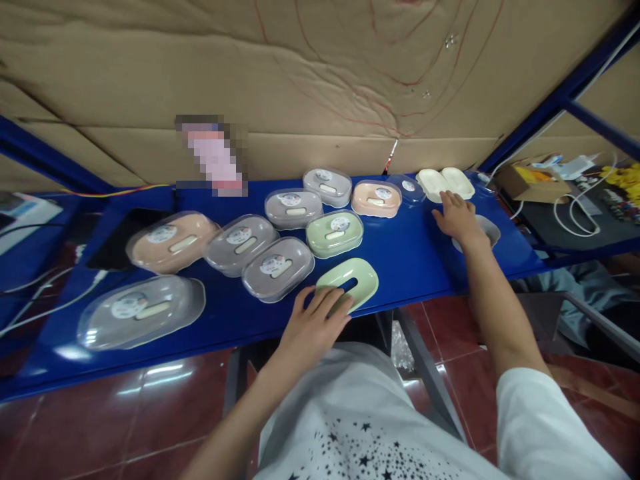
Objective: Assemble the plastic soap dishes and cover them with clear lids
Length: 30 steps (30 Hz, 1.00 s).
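A light green oval dish [369, 283] with a slot in its middle lies at the table's front edge. My left hand [317, 312] is at its left end, fingers curled over the rim and thumb on the near side. Farther off to the right, my right hand [457, 215] reaches forward with fingers stretched out, holding nothing I can see. Its fingertips are at the near edge of a pair of cream oval pieces [457, 181]; whether they touch, I cannot tell. Partly hidden by my right wrist is a grey dish [489, 230].
Several lidded oval boxes stand to the left, among them a green one [335, 235], a peach one [376, 199] and a grey one [143, 312]. A clear lid [407, 190] lies beside the cream pieces. A black phone-like slab [125, 237] with a white cable is at left. A cardboard box [535, 183] sits right.
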Each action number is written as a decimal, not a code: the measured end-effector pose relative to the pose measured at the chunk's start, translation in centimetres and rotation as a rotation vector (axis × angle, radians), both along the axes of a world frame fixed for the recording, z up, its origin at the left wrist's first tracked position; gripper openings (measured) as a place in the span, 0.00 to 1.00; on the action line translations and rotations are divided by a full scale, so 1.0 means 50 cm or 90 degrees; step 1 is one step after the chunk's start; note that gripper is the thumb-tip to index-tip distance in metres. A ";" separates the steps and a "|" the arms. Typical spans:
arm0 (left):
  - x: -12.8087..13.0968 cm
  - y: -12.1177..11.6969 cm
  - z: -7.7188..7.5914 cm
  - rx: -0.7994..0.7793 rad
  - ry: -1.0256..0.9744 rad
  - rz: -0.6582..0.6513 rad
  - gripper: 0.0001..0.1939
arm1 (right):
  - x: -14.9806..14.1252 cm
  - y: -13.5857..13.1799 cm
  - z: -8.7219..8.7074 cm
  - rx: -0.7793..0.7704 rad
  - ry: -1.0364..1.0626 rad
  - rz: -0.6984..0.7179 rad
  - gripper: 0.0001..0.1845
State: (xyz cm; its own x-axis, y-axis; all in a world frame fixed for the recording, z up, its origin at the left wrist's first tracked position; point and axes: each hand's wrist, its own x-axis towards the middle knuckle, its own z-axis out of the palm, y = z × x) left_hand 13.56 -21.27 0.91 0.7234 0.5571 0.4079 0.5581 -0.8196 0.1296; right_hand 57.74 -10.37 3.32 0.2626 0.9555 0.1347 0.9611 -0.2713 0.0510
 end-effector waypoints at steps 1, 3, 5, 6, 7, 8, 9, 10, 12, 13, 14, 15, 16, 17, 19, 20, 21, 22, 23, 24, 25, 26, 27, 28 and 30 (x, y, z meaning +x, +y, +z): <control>0.001 -0.001 -0.001 0.001 -0.009 -0.001 0.13 | 0.007 0.027 0.000 -0.037 -0.015 -0.021 0.32; 0.001 -0.003 -0.004 -0.003 -0.046 -0.002 0.13 | -0.003 0.053 -0.005 -0.067 -0.036 -0.044 0.30; -0.001 -0.005 -0.008 -0.013 -0.105 0.002 0.13 | -0.036 0.038 -0.016 -0.039 -0.058 -0.042 0.26; -0.003 -0.005 -0.008 -0.019 -0.140 0.005 0.14 | -0.057 0.017 -0.022 -0.020 -0.071 -0.032 0.25; -0.005 -0.004 -0.008 -0.026 -0.173 0.009 0.15 | -0.081 -0.010 -0.028 0.000 -0.081 -0.015 0.24; -0.007 -0.003 -0.007 -0.031 -0.203 0.013 0.16 | -0.105 -0.043 -0.034 0.021 -0.088 0.009 0.22; -0.009 0.000 -0.005 -0.036 -0.228 0.016 0.16 | -0.130 -0.079 -0.038 0.039 -0.088 0.038 0.21; -0.010 0.002 -0.002 -0.038 -0.249 0.019 0.17 | -0.153 -0.118 -0.041 0.057 -0.082 0.070 0.20; -0.013 0.008 0.004 -0.041 -0.276 0.025 0.19 | -0.196 -0.193 -0.043 0.087 -0.050 0.151 0.17; -0.015 0.010 0.007 -0.044 -0.285 0.027 0.20 | -0.214 -0.227 -0.041 0.094 -0.022 0.204 0.16; -0.015 0.012 0.008 -0.047 -0.291 0.028 0.21 | -0.229 -0.256 -0.039 0.093 0.011 0.264 0.15; -0.015 0.014 0.007 -0.050 -0.293 0.027 0.21 | -0.243 -0.280 -0.038 0.091 0.047 0.321 0.13; -0.014 0.015 0.006 -0.051 -0.290 0.024 0.21 | -0.254 -0.298 -0.037 0.087 0.081 0.371 0.11; -0.012 0.017 0.003 -0.051 -0.283 0.019 0.21 | -0.265 -0.309 -0.037 0.086 0.113 0.410 0.10; -0.004 0.020 -0.004 -0.041 -0.247 0.005 0.20 | -0.283 -0.315 -0.045 0.097 0.174 0.450 0.13; 0.000 0.022 -0.008 -0.035 -0.223 0.001 0.19 | -0.292 -0.312 -0.052 0.102 0.208 0.456 0.17; 0.005 0.025 -0.011 -0.032 -0.198 -0.001 0.18 | -0.300 -0.306 -0.059 0.107 0.245 0.456 0.20; 0.009 0.029 -0.014 -0.029 -0.177 0.000 0.17 | -0.307 -0.300 -0.068 0.114 0.283 0.450 0.24; 0.011 0.032 -0.015 -0.030 -0.161 0.002 0.16 | -0.313 -0.293 -0.075 0.125 0.320 0.440 0.27; 0.012 0.036 -0.016 -0.031 -0.150 0.003 0.16 | -0.317 -0.288 -0.082 0.141 0.351 0.430 0.29; 0.011 0.039 -0.015 -0.033 -0.142 0.002 0.15 | -0.320 -0.284 -0.086 0.159 0.374 0.422 0.31; 0.010 0.041 -0.014 -0.033 -0.136 -0.001 0.15 | -0.322 -0.281 -0.090 0.178 0.390 0.418 0.32; 0.008 0.043 -0.012 -0.031 -0.130 -0.004 0.15 | -0.323 -0.279 -0.092 0.191 0.401 0.420 0.33; 0.006 0.044 -0.010 -0.027 -0.126 -0.006 0.16 | -0.322 -0.277 -0.093 0.195 0.409 0.426 0.34; 0.005 0.047 -0.005 -0.017 -0.125 -0.003 0.16 | -0.320 -0.274 -0.094 0.192 0.427 0.434 0.35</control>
State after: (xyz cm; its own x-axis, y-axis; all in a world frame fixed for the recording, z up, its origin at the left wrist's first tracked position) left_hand 13.79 -18.90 0.65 0.6340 0.5667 0.5262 0.5168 -0.8167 0.2568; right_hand 41.75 -24.09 -1.40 -0.2187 0.8804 0.4207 0.7213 0.4362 -0.5380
